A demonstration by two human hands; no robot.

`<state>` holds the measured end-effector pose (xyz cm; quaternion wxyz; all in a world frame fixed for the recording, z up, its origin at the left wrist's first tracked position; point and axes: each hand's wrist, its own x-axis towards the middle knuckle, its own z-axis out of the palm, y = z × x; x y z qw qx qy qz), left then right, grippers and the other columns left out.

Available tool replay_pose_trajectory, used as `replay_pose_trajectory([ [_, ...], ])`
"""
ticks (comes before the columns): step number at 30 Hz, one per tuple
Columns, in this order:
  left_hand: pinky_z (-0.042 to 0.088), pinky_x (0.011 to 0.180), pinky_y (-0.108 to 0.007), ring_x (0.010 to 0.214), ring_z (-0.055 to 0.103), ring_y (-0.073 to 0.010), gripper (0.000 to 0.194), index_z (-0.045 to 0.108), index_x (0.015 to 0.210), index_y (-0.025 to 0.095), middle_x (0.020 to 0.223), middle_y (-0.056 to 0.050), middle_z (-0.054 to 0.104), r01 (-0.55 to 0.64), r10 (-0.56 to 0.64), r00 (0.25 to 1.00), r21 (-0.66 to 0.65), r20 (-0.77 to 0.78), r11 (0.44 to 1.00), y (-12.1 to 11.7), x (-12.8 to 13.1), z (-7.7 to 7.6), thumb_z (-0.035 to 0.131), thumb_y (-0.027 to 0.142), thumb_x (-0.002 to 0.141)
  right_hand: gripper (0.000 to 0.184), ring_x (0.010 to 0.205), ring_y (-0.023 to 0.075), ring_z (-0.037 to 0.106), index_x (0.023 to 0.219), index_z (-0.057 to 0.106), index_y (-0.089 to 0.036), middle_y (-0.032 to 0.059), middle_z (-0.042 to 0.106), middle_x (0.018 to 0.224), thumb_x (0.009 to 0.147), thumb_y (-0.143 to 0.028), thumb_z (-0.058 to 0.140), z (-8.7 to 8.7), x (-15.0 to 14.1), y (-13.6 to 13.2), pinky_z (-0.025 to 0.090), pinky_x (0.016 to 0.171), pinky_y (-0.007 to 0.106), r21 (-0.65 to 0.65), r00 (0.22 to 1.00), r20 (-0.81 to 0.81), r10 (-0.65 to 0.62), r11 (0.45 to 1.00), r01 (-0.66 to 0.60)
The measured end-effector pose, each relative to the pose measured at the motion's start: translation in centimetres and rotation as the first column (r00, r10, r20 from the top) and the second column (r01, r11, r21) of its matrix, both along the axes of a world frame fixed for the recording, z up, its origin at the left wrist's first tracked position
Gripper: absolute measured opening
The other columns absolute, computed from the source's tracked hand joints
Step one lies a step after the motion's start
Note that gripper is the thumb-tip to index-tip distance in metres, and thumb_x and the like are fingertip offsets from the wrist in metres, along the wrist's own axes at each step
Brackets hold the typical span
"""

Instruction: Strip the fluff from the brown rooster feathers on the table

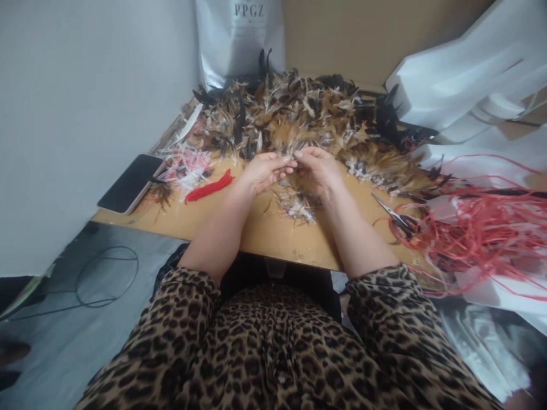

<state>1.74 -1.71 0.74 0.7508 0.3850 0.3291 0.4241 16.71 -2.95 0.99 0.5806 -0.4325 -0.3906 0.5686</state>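
Note:
My left hand and my right hand meet at the near edge of a large pile of brown and black feathers. Both hands pinch the pale quill ends of a small feather bunch, whose tan tips fan out away from me. Exactly how the fingertips share the quills is too blurred to tell. Below my hands lies a small heap of feather scraps on the wooden table. To the right, more feather bunches with white quill ends lie in a row.
Left of my hands lie a red thread bundle, white and pink strips and a phone. On the right are scissors and a tangle of red string. A silver bag stands at the back.

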Motion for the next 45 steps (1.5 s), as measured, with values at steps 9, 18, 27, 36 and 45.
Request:
replay_pose_trajectory([
  [9, 0.045, 0.052, -0.013, 0.056, 0.062, -0.0043, 0.008, 0.064, 0.075, 0.006, 0.07, -0.006, 0.07, 0.018, -0.018, 0.999, -0.005, -0.044, 1.0, -0.4, 0.2, 0.6, 0.066, 0.012, 0.081, 0.034, 0.055, 0.0085, 0.057, 0.068, 0.059, -0.019, -0.0053, 0.06, 0.057, 0.052, -0.032, 0.086, -0.3, -0.7, 0.0, 0.05, 0.057, 0.023, 0.033, 1.0, -0.016, -0.014, 0.999, 0.014],
  [18, 0.047, 0.057, -0.014, 0.055, 0.061, -0.0039, 0.009, 0.064, 0.073, 0.006, 0.067, -0.005, 0.069, 0.035, -0.025, 0.992, 0.077, -0.128, 0.996, -0.3, 0.2, 0.3, 0.064, 0.01, 0.081, 0.038, 0.052, 0.0087, 0.055, 0.065, 0.059, -0.018, -0.0042, 0.06, 0.055, 0.049, -0.036, 0.088, -0.4, -0.8, -0.2, 0.049, 0.054, 0.024, 0.055, 0.999, 0.015, 0.035, 0.998, -0.036],
  [27, 0.049, 0.058, -0.016, 0.058, 0.064, -0.0058, 0.013, 0.06, 0.071, 0.007, 0.068, -0.005, 0.07, 0.043, -0.018, 0.981, 0.124, -0.194, 0.991, -0.6, 0.6, 0.1, 0.06, 0.009, 0.084, 0.043, 0.05, 0.0091, 0.053, 0.056, 0.051, -0.018, -0.0047, 0.054, 0.051, 0.048, -0.036, 0.089, -0.7, -0.6, 0.0, 0.048, 0.051, 0.025, 0.041, 0.994, -0.037, 0.107, 0.994, -0.106],
  [36, 0.049, 0.055, -0.018, 0.053, 0.063, -0.0068, 0.015, 0.058, 0.068, 0.008, 0.068, -0.007, 0.07, 0.026, 0.017, 0.977, 0.194, -0.214, 0.981, -0.1, 0.9, -0.6, 0.062, 0.01, 0.082, 0.044, 0.048, 0.0081, 0.046, 0.05, 0.046, -0.02, -0.0048, 0.049, 0.048, 0.056, -0.042, 0.084, -0.3, -0.5, -0.4, 0.043, 0.049, 0.024, 0.132, 0.981, 0.192, 0.012, 0.99, -0.038],
  [45, 0.051, 0.055, -0.022, 0.054, 0.065, -0.0119, 0.008, 0.061, 0.072, 0.006, 0.058, -0.005, 0.066, 0.015, 0.049, 0.964, 0.238, -0.261, 0.971, -0.3, 1.2, 0.0, 0.058, 0.003, 0.078, 0.043, 0.049, 0.0067, 0.041, 0.05, 0.049, -0.017, -0.0046, 0.047, 0.049, 0.056, -0.043, 0.083, 0.2, -0.3, -0.9, 0.033, 0.046, 0.022, 0.21, 0.933, 0.347, -0.092, 0.978, 0.019],
])
